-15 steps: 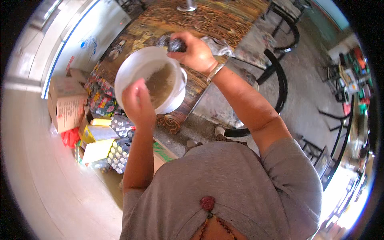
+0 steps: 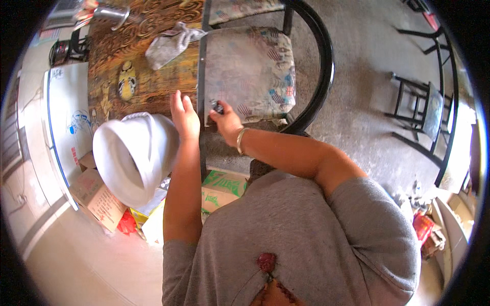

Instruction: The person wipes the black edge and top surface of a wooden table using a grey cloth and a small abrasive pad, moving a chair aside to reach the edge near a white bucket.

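Observation:
My right hand is closed around a small dark, shiny scrubber, which looks like wire wool and is partly hidden by the fingers. It is held over the near left corner of a chair seat with a patterned, see-through-covered top. My left hand holds nothing, its fingers stretched out beside the wooden table's edge. Just left of that hand is a white plastic bucket with its handle across the side. Its mouth faces the lower left, and no water shows inside from here.
A grey-white cloth lies on the carved-looking wooden table, near a metal cup. The chair's curved black back rises at the right. Cardboard boxes stand at the lower left. Another chair is farther right.
The view has turned, so the bucket now appears lower left and the chair in the middle. My left hand has come away from the bucket's mouth. My right hand has brought the scrubber to the chair.

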`<state>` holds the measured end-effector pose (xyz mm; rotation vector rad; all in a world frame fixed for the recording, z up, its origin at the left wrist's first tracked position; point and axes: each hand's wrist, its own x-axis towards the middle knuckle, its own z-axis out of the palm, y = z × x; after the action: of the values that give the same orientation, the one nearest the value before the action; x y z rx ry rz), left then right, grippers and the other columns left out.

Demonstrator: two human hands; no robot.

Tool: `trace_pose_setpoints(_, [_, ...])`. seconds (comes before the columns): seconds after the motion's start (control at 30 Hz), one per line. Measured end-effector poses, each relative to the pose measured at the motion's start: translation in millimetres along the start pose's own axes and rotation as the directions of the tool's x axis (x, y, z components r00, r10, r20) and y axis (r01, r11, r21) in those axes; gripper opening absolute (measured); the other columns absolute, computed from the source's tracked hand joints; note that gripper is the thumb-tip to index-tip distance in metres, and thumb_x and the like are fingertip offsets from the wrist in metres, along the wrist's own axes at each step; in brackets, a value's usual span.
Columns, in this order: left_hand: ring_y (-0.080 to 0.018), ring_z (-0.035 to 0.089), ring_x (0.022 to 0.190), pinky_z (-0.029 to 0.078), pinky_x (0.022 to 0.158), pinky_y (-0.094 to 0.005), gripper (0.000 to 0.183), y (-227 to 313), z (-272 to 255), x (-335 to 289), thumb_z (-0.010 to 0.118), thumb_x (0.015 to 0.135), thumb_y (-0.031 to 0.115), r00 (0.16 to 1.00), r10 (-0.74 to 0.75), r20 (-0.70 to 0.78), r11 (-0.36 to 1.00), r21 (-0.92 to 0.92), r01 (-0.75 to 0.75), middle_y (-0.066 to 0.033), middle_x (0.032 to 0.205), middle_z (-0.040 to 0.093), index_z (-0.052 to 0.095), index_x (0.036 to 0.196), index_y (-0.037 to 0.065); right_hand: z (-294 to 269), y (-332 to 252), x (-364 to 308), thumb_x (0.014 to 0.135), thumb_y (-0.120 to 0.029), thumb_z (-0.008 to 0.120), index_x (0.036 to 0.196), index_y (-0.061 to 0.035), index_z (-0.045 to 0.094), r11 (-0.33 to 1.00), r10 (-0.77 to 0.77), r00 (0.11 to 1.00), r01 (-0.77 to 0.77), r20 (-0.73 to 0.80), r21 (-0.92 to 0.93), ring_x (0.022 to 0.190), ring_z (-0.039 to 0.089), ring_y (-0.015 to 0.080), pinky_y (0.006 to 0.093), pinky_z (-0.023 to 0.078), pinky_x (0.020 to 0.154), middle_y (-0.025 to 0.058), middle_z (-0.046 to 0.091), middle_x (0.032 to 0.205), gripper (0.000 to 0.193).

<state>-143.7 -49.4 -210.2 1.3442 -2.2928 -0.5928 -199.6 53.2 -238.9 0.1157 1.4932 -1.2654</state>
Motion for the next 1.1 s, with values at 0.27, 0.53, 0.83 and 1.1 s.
trace_pose_setpoints(0.27, [-0.0366,0.031,0.123,0.024,0.101,-0.0435,0.048,-18.8,23.7,33.9,0.037,0.089,0.038,0.995,0.098,0.023,0.913,0.396,-0.099,-0.0223,0.134,0.032,0.041,0.127,0.008,19.4,0.3,4.6,0.079,-0.013,0.057,0.116,0.0011,0.048,0.878,-0.474,0.880,0.475,0.038,-0.056,0.116,0.040,0.0342,0.0356,0.032,0.098,0.0218,0.041,0.126,0.041])
trace_pose_setpoints(0.53, [-0.0375,0.036,0.119,0.027,0.098,-0.0439,0.046,-4.7,23.6,38.1,0.042,0.088,0.035,0.989,0.150,-0.013,0.908,0.398,-0.133,-0.0234,0.128,0.038,0.046,0.121,0.004,25.3,-65.3,67.1,0.078,-0.016,0.059,0.103,0.0008,0.052,0.933,-0.327,0.896,0.356,-0.302,0.046,0.089,0.054,0.0370,0.0397,0.043,0.078,0.0220,0.056,0.093,0.030])
trace_pose_setpoints(0.83, [-0.0378,0.037,0.118,0.028,0.098,-0.0439,0.045,-5.0,17.3,33.6,0.043,0.088,0.034,0.993,0.121,-0.004,0.919,0.378,-0.110,-0.0235,0.128,0.038,0.046,0.121,0.005,28.8,-63.1,67.0,0.075,-0.016,0.063,0.095,0.0012,0.057,0.928,-0.342,0.870,0.372,-0.355,0.017,0.078,0.058,0.0322,0.0361,0.046,0.072,0.0206,0.060,0.084,0.027])
trace_pose_setpoints(1.1, [-0.0376,0.037,0.118,0.028,0.098,-0.0442,0.044,-11.9,17.6,28.1,0.043,0.088,0.033,0.991,0.136,-0.017,0.919,0.377,-0.119,-0.0229,0.128,0.038,0.046,0.121,0.004,17.8,-24.6,28.9,0.072,-0.011,0.064,0.090,-0.0010,0.057,0.908,-0.408,0.913,0.405,-0.010,-0.110,0.080,0.058,0.0283,0.0345,0.045,0.072,0.0173,0.059,0.088,0.022])
